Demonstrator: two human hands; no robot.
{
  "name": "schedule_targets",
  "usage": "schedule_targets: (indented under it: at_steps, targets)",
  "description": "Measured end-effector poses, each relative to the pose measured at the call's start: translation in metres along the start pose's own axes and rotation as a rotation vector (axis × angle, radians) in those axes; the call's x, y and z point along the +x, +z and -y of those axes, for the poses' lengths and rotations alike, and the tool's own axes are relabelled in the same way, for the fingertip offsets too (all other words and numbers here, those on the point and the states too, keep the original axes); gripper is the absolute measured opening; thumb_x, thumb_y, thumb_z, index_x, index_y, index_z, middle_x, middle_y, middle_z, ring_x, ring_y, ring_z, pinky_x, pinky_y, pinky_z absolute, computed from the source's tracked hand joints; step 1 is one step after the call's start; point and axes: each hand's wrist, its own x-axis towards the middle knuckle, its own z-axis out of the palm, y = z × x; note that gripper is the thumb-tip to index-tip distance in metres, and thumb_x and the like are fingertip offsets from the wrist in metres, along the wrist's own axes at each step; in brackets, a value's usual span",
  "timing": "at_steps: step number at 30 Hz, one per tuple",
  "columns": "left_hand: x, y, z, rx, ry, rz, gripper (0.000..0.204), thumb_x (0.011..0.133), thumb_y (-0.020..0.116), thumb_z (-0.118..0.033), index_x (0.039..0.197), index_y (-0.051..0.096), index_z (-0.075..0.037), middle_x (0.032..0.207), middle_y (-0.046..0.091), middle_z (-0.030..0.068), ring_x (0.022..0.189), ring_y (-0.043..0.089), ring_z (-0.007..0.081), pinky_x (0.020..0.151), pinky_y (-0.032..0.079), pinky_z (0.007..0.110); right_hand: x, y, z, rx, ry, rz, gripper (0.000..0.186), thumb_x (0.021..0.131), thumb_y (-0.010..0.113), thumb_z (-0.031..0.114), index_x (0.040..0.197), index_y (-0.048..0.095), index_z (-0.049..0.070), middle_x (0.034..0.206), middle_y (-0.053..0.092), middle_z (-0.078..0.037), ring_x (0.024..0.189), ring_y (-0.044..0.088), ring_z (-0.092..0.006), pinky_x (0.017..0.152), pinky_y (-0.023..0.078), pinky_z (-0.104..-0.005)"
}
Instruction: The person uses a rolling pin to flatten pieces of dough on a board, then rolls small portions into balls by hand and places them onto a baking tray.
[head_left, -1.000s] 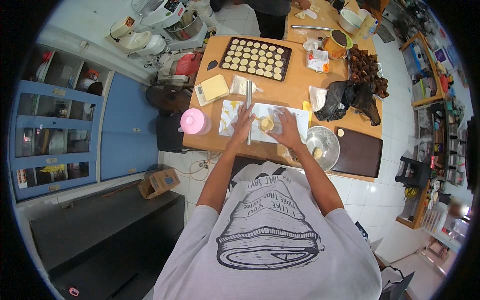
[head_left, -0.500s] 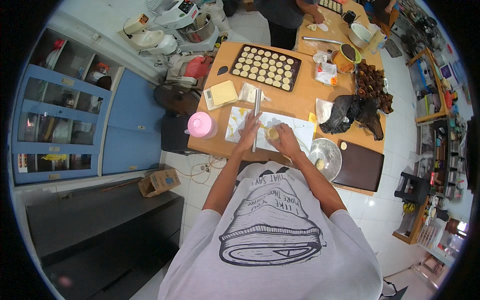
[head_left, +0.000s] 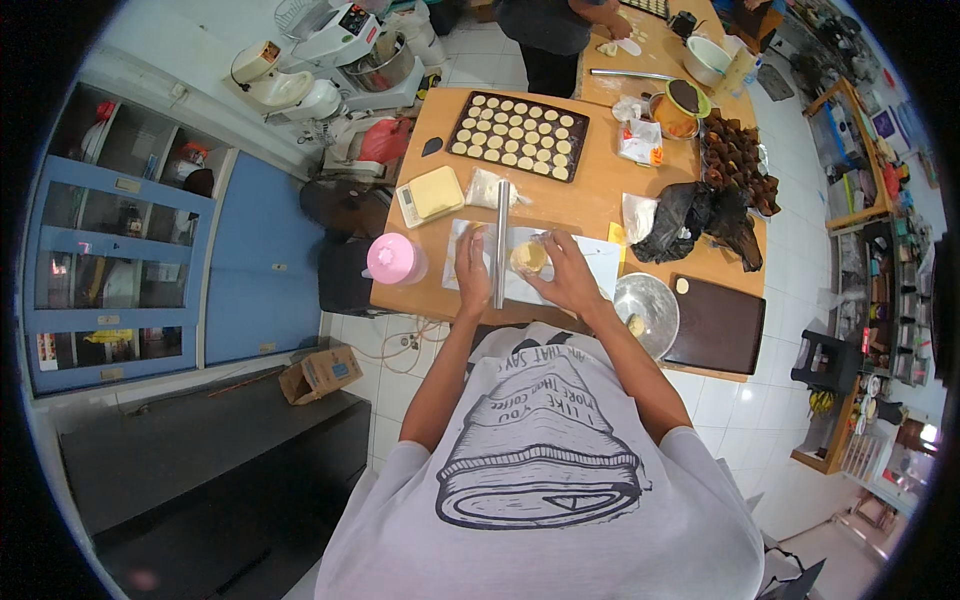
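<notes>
On a white marble-patterned board [head_left: 600,262] at the table's front edge, a metal rolling pin [head_left: 502,225] lies pointing away from me. My left hand [head_left: 472,270] is just left of the pin, fingers stretched out and holding nothing. Right of the pin, my right hand [head_left: 570,275] curls its thumb and fingers round the edge of a pale yellow round of dough [head_left: 528,258]. Whether the dough rests on the board is hard to see. A steel bowl [head_left: 660,305] with a small lump of dough inside stands right of that hand.
A dark tray [head_left: 575,130] holds rows of dough rounds farther back. Left stand a pink jug [head_left: 396,260] and a scale [head_left: 405,205] bearing a yellow slab. At right are a black bag [head_left: 675,225] and a dark tray [head_left: 715,325] with one round. Another person's hand [head_left: 612,22] works beyond.
My left hand has come off the rolling pin and moved left. My right hand and the dough round have shifted slightly left, and more of the round shows. The view has shifted a little.
</notes>
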Motion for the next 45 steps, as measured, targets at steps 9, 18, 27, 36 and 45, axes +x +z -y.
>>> schedule_targets:
  at_steps: [9, 18, 27, 36, 45]
  targets:
    - [-0.009, 0.011, -0.072, -1.186, -0.835, 0.643, 0.054, 0.109, 0.038, -0.042, 0.138, 0.049, 0.003, 0.130, 0.063, 0.0123, 0.121, 0.061, 0.0243, 0.105, 0.048, 0.038, 0.004, -0.030, 0.020, -0.004, -0.088, 0.021, 0.059, 0.076, 0.079, 0.020, 0.125, 0.057, -0.006, 0.122, 0.055, -0.020, 0.114, 0.055, -0.0385, 0.094, 0.044, -0.0473]
    - [-0.012, 0.019, -0.059, -1.194, -0.874, 0.627, 0.039, 0.111, 0.036, -0.025, 0.132, 0.052, 0.003, 0.126, 0.064, 0.0134, 0.117, 0.062, 0.0262, 0.102, 0.052, 0.039, 0.000, -0.036, 0.017, 0.023, -0.064, 0.007, 0.053, 0.076, 0.079, 0.019, 0.120, 0.060, -0.004, 0.122, 0.056, -0.018, 0.116, 0.055, -0.0365, 0.095, 0.042, -0.0475]
    - [-0.014, 0.021, -0.050, -1.123, -0.873, 0.609, 0.038, 0.111, 0.036, -0.024, 0.134, 0.050, 0.003, 0.129, 0.061, 0.0133, 0.117, 0.062, 0.0264, 0.101, 0.054, 0.036, -0.002, -0.036, 0.017, 0.029, -0.078, -0.021, 0.051, 0.076, 0.078, 0.017, 0.118, 0.059, -0.005, 0.119, 0.056, -0.019, 0.116, 0.054, -0.0375, 0.096, 0.041, -0.0467]
    - [-0.014, 0.021, -0.050, -1.110, -0.896, 0.610, 0.041, 0.110, 0.036, -0.020, 0.138, 0.046, 0.008, 0.131, 0.060, 0.0174, 0.122, 0.061, 0.0306, 0.107, 0.052, 0.039, -0.005, -0.034, 0.016, 0.066, -0.039, -0.030, 0.056, 0.075, 0.081, 0.017, 0.125, 0.061, 0.002, 0.128, 0.055, -0.018, 0.119, 0.054, -0.0379, 0.101, 0.042, -0.0446]
    - [-0.009, 0.019, -0.058, -1.101, -0.895, 0.562, 0.045, 0.111, 0.036, -0.026, 0.136, 0.046, 0.010, 0.129, 0.061, 0.0189, 0.121, 0.061, 0.0278, 0.107, 0.051, 0.038, -0.004, -0.037, 0.022, 0.189, 0.020, -0.120, 0.054, 0.073, 0.082, 0.007, 0.123, 0.062, 0.001, 0.119, 0.061, -0.016, 0.110, 0.061, -0.0339, 0.097, 0.047, -0.0395]
